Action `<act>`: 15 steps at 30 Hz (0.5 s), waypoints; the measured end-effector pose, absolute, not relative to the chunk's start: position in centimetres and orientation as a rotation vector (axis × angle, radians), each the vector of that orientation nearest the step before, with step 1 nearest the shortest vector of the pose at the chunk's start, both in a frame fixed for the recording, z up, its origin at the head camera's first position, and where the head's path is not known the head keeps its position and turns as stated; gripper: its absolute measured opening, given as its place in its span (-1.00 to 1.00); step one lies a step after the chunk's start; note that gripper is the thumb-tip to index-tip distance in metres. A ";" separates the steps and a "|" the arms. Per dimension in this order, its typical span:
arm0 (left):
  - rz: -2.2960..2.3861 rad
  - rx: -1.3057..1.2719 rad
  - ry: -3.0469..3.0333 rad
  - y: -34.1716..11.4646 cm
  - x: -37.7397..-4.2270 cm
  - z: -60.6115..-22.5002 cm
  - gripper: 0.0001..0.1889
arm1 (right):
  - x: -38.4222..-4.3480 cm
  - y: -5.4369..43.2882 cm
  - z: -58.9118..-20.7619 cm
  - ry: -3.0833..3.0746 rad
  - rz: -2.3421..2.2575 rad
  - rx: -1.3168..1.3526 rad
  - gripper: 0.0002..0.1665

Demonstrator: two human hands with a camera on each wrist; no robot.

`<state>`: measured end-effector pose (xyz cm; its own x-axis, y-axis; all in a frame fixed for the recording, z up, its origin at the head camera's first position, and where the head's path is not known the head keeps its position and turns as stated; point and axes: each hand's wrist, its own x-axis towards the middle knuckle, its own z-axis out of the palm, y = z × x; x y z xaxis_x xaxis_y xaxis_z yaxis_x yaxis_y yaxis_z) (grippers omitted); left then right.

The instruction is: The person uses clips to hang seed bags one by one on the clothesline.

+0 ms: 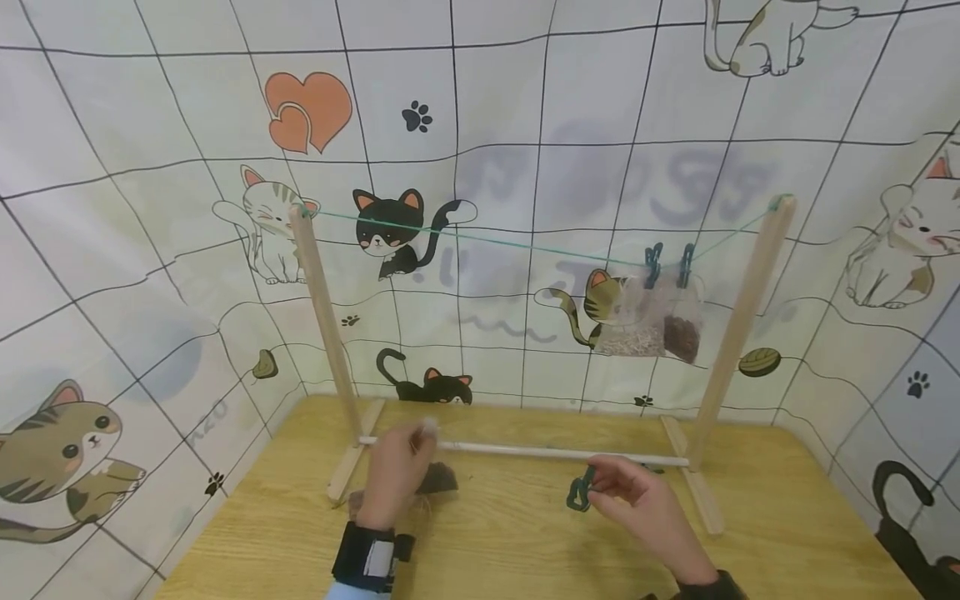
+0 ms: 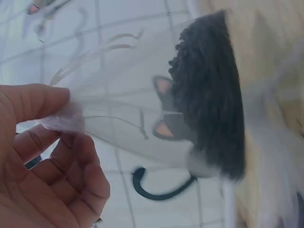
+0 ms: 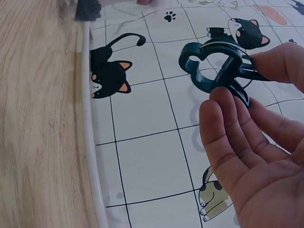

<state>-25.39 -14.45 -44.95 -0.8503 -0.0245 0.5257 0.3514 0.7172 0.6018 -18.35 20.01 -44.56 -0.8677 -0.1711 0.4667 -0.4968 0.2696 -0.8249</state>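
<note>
My left hand (image 1: 397, 475) pinches the gathered top of a sheer drawstring bag (image 2: 128, 99) between thumb and fingers. Dark, crumbly contents fill the bag's bottom, which hangs just above the table in the head view. Between the thumb and fingertips of my right hand (image 1: 645, 508) is a dark green clothespin (image 3: 213, 66); its rounded jaws point away from the palm. On a green cord (image 1: 480, 240), two clothespins hold up a sheer bag with pale contents (image 1: 630, 340) and another with reddish-brown contents (image 1: 682, 337).
Two wooden posts (image 1: 322, 317) on crossways feet carry the cord, joined low down by a white rod (image 1: 525, 451). More bag material (image 1: 356, 502) lies on the wooden table (image 1: 510, 550) by my left wrist. A cat-print cloth (image 1: 495, 350) hangs behind.
</note>
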 end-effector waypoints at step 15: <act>-1.150 -0.655 -2.302 -8.3 -25.0 -39.1 -0.86 | -20.7 21.4 -38.5 -2.146 1.381 0.605 -0.49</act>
